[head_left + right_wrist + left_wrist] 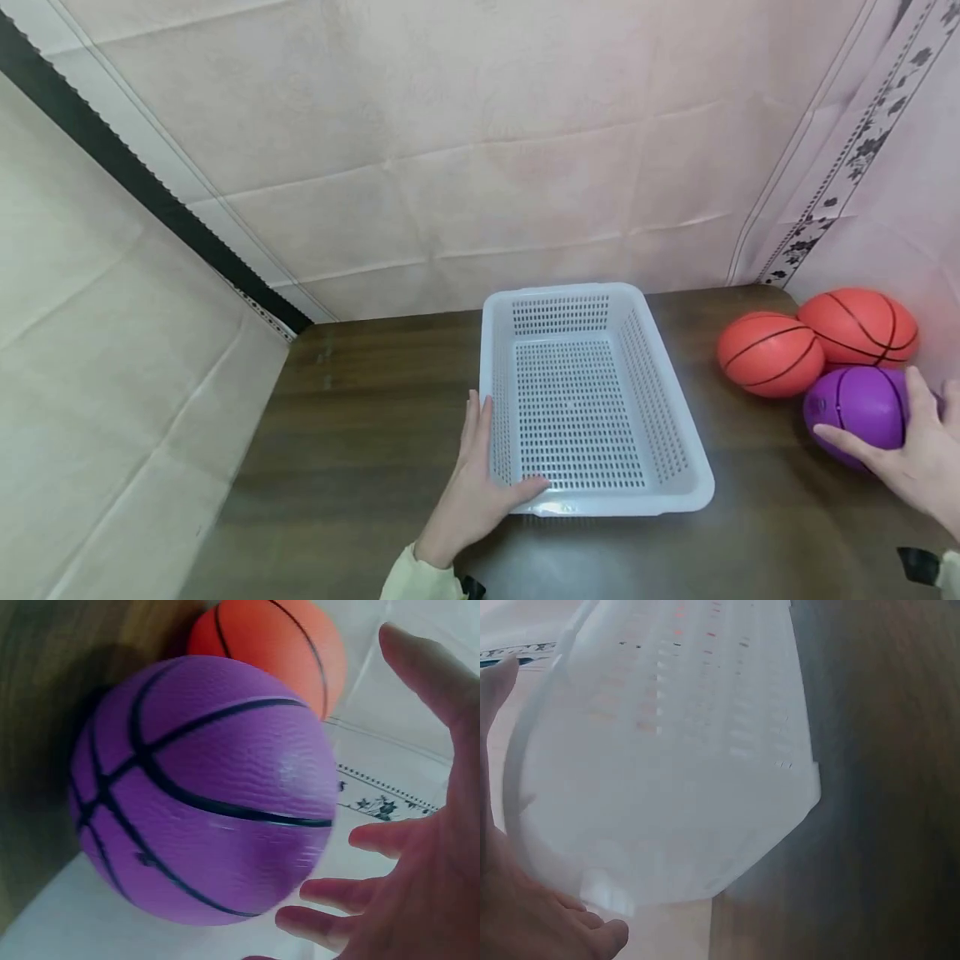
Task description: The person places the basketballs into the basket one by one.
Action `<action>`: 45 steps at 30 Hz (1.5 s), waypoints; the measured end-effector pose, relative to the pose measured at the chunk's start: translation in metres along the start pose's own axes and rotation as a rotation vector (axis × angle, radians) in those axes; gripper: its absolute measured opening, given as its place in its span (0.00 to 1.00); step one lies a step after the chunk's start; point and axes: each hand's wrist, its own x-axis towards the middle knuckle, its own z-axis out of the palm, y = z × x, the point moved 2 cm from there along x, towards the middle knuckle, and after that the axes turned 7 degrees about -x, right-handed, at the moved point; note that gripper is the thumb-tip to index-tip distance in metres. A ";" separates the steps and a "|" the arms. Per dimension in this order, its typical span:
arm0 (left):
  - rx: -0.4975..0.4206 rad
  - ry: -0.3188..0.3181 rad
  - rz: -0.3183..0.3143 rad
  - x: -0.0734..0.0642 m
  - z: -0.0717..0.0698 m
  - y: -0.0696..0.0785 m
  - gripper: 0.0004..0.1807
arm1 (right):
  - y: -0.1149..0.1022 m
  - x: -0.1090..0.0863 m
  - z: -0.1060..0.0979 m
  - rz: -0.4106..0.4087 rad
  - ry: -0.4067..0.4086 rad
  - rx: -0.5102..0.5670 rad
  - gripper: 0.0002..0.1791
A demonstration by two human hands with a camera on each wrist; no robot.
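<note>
A white perforated plastic basket (pixel 573 400) sits on the dark wooden table in the head view. My left hand (pixel 476 479) is at its near left corner, straight fingers along the outer side and thumb reaching over the front rim. In the left wrist view that hand (pixel 536 911) shows beside the basket wall (pixel 645 817). At the right, my right hand (pixel 911 450) is spread beside a purple basketball (pixel 858 408). The right wrist view shows its fingers (pixel 330 894) apart, near the purple ball (pixel 202 795).
Two orange-red basketballs (pixel 771 354) lie behind the purple one, by the right wall. Pale cloth (pixel 480 167) hangs along the back, with a floral trim strip (pixel 862 150) in the right corner. A dark band (pixel 150 175) runs down the left corner.
</note>
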 end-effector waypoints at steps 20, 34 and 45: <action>0.003 -0.059 -0.059 -0.003 0.002 -0.001 0.80 | 0.014 0.004 0.028 0.059 0.133 0.109 0.53; 0.009 -0.085 -0.097 -0.003 0.003 -0.002 0.80 | 0.037 0.002 0.041 0.118 0.142 0.134 0.58; 0.021 -0.085 -0.103 -0.003 0.003 -0.002 0.80 | -0.035 -0.015 0.004 0.180 0.164 0.225 0.55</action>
